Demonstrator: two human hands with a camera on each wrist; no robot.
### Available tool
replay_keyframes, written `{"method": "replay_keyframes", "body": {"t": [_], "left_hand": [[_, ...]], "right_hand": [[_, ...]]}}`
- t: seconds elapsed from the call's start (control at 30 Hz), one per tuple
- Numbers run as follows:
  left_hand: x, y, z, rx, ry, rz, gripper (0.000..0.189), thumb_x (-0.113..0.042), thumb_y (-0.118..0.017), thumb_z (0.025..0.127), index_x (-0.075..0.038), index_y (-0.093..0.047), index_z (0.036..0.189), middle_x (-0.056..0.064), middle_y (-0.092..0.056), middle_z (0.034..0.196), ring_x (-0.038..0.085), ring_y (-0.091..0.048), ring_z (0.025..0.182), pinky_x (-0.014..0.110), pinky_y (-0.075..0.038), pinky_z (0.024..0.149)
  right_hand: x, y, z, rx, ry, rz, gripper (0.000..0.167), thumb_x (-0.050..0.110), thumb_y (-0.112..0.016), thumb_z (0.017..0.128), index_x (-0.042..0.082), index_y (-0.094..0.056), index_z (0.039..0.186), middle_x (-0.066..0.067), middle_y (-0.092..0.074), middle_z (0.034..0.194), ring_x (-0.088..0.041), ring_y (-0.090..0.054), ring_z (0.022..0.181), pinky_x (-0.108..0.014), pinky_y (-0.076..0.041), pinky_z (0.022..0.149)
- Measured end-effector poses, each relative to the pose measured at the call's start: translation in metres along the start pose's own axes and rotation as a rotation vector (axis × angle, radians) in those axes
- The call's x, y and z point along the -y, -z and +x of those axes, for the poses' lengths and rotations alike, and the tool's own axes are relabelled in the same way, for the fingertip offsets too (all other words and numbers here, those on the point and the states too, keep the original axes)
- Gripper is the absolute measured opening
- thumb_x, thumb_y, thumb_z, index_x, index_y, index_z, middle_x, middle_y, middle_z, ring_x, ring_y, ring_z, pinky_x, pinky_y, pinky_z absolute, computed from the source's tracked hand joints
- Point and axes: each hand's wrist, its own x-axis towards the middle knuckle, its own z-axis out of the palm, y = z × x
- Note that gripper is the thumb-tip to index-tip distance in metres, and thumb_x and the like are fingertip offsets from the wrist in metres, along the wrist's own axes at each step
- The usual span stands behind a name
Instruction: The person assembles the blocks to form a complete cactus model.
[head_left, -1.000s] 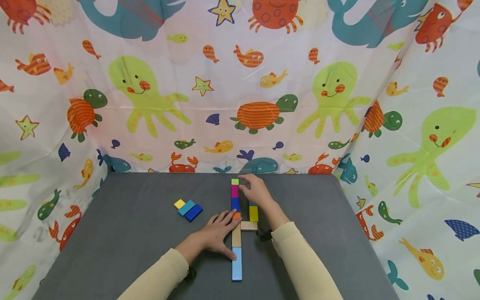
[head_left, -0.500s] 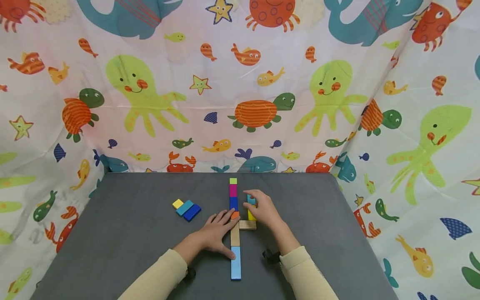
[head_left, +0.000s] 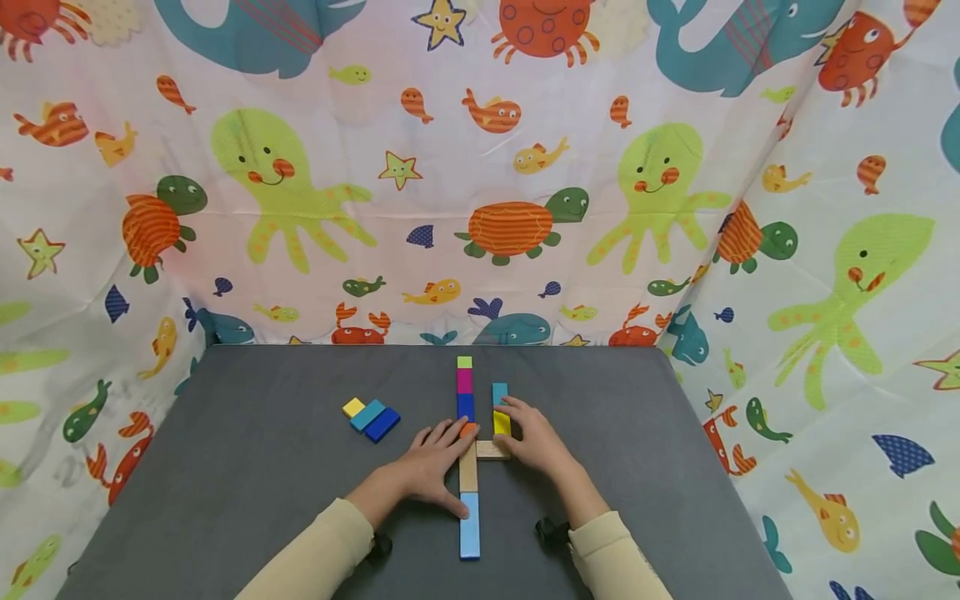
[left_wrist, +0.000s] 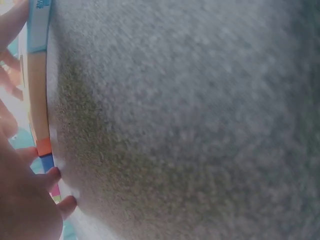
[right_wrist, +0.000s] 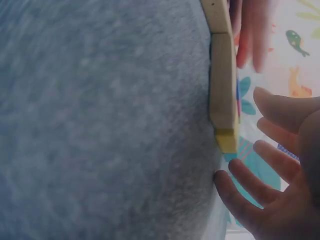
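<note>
A straight row of blocks runs away from me in the head view: light blue block (head_left: 469,537), wooden block (head_left: 468,473), orange block (head_left: 468,429), dark blue block (head_left: 465,406), magenta block (head_left: 465,381) and lime block (head_left: 465,362). With fingers spread, my left hand (head_left: 429,472) rests along it, thumb at the light blue block, fingertips by the orange one. A second wooden block (head_left: 491,450) juts rightward, and beyond it lie a yellow block (head_left: 501,425) and a teal block (head_left: 499,392). My right hand (head_left: 538,440) hovers over the yellow block's right side, fingers loosely bent, gripping nothing.
Left of the row lie a small yellow block (head_left: 353,407), a teal block (head_left: 367,415) and a dark blue block (head_left: 382,424), close together on the grey table (head_left: 247,467). A sea-animal curtain (head_left: 420,200) hangs behind and at the sides.
My right hand has come back toward me from beside the lime block to the yellow block, uncovering the teal block. My left hand stays on the row.
</note>
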Motion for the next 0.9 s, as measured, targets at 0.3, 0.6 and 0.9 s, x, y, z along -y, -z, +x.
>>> {"method": "replay_keyframes", "body": {"t": [0.3, 0.6, 0.9], "left_hand": [[0.001, 0.001, -0.003, -0.021, -0.031, -0.040, 0.132, -0.077, -0.081, 0.074, -0.025, -0.010, 0.173, 0.008, 0.000, 0.180, 0.045, -0.012, 0.162, 0.073, -0.013, 0.124], [0.019, -0.002, -0.012, -0.243, 0.018, -0.060, 0.096, -0.060, -0.073, 0.093, -0.018, -0.030, 0.169, 0.008, -0.023, 0.176, 0.040, -0.029, 0.158, 0.069, -0.027, 0.122], [0.020, 0.007, -0.021, -0.657, 0.328, -0.035, 0.055, -0.026, -0.082, 0.093, -0.001, -0.065, 0.138, 0.020, -0.060, 0.136, 0.040, -0.050, 0.129, 0.060, -0.044, 0.111]], "right_hand": [[0.000, -0.001, -0.003, 0.053, -0.033, -0.020, 0.056, 0.025, -0.078, 0.097, 0.006, -0.063, 0.147, -0.014, -0.049, 0.162, -0.043, -0.046, 0.147, -0.063, -0.039, 0.119], [-0.001, -0.003, -0.003, 0.068, -0.036, -0.038, 0.055, 0.025, -0.076, 0.099, 0.005, -0.061, 0.149, -0.013, -0.047, 0.164, -0.041, -0.044, 0.147, -0.060, -0.039, 0.120], [0.000, -0.003, -0.006, 0.071, -0.028, -0.040, 0.054, 0.024, -0.075, 0.100, 0.006, -0.061, 0.149, -0.014, -0.046, 0.165, -0.041, -0.044, 0.148, -0.059, -0.041, 0.119]]}}
